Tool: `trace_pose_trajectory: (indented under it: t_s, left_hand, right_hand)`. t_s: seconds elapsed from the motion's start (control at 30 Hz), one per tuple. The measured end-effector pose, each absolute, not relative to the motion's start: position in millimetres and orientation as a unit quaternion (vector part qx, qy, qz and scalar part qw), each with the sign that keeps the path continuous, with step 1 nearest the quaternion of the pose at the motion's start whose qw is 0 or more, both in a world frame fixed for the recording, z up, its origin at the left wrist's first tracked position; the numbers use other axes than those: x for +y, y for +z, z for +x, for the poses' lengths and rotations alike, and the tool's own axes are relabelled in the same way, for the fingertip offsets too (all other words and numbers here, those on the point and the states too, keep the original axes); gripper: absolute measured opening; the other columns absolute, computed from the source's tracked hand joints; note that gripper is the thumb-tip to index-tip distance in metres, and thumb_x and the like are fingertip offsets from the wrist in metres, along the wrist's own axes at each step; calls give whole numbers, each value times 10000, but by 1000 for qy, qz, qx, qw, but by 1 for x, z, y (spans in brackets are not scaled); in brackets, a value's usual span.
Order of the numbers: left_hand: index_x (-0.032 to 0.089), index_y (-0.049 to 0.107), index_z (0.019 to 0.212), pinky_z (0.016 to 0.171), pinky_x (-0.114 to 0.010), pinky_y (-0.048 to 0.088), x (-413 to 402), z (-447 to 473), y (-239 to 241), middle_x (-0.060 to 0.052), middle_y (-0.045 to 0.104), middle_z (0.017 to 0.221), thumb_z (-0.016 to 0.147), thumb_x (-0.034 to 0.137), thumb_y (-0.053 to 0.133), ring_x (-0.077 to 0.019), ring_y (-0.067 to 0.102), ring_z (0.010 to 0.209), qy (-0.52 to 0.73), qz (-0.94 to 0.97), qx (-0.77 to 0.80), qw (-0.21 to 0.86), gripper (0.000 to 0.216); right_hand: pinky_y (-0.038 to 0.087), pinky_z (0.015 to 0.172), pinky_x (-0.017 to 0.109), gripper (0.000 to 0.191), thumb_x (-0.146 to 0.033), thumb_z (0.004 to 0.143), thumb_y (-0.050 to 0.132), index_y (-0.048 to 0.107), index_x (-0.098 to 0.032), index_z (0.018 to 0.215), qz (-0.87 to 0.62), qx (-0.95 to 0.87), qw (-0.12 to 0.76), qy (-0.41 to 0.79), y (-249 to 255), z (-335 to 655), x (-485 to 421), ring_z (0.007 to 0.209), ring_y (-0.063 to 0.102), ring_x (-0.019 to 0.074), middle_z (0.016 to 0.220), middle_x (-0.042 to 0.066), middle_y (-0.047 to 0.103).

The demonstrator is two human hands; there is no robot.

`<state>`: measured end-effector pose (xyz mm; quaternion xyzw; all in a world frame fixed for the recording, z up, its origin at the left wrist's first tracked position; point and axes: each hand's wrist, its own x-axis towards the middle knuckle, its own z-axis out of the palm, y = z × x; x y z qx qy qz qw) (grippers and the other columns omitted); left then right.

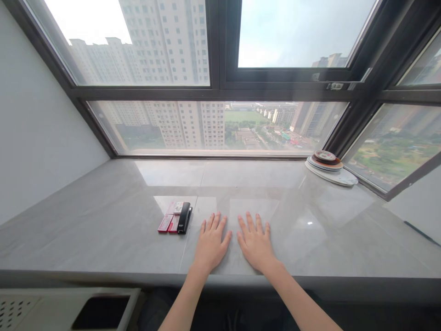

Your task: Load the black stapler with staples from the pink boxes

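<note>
My left hand [211, 242] and my right hand [255, 242] lie flat, palms down, side by side on a grey marble window ledge [103, 230]. Fingers of both are stretched out and slightly spread, holding nothing. Just left of my left hand rests a black stapler [184, 217], a short gap away. Beside the stapler lie small red and pink boxes [168, 220], touching it.
A stack of plates [328, 166] sits at the far right corner of the ledge by the window. A large window [220, 92] faces high-rise buildings. A white wall borders the left. Below the ledge's front edge at left is a white unit with a dark opening [99, 312].
</note>
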<state>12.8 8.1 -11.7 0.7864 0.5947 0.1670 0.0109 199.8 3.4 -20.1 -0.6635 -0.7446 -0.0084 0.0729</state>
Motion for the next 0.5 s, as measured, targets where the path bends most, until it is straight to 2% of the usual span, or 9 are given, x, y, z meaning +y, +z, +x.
trace_pose_trajectory:
  t_s: [0.27, 0.5]
  left_hand:
    - [332, 351, 1600, 1266, -533, 229, 9, 13, -14, -16, 274, 1698, 1065, 498, 349, -265, 228, 1577, 171, 787, 593, 3, 560]
    - [339, 369, 1593, 1257, -538, 237, 9, 15, -14, -15, 306, 1687, 1092, 456, 266, -262, 243, 1572, 169, 787, 593, -12, 524]
  right_hand:
    - [-29, 1215, 656, 640, -549, 1055, 251, 214, -333, 1655, -662, -744, 86, 4, -16, 200, 0, 1592, -4, 357, 1741, 37, 88]
    - [-40, 1209, 668, 689, -631, 1038, 241, 208, -328, 1656, -663, -743, 94, 19, -14, 200, 0, 1591, -25, 366, 1740, 41, 78]
